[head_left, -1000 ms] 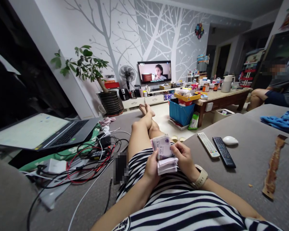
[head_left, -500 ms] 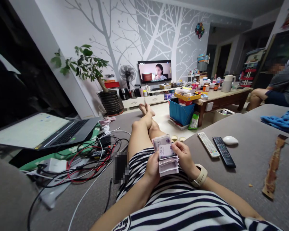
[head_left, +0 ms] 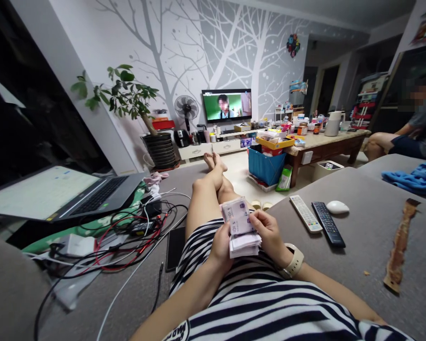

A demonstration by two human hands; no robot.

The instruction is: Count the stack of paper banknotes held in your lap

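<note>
A folded stack of purple banknotes (head_left: 239,226) rests over my lap, above the striped dress. My left hand (head_left: 220,246) is closed round the stack's left side and bottom. My right hand (head_left: 270,234), with a pale watch at the wrist, pinches the upper notes at their right edge, thumb on top. My bare legs stretch out across the grey sofa (head_left: 369,222) toward the floor.
A dark phone (head_left: 175,247) and tangled cables (head_left: 128,237) lie left of my lap, with an open laptop (head_left: 64,192) beyond. Two remotes (head_left: 317,217) and a white mouse (head_left: 337,207) lie to the right. Another person (head_left: 412,135) sits at far right by a cluttered coffee table (head_left: 323,142).
The top notes shifted a little in my fingers as both hands kept hold of the stack. The television picture changed to a green scene. The view drifted slightly.
</note>
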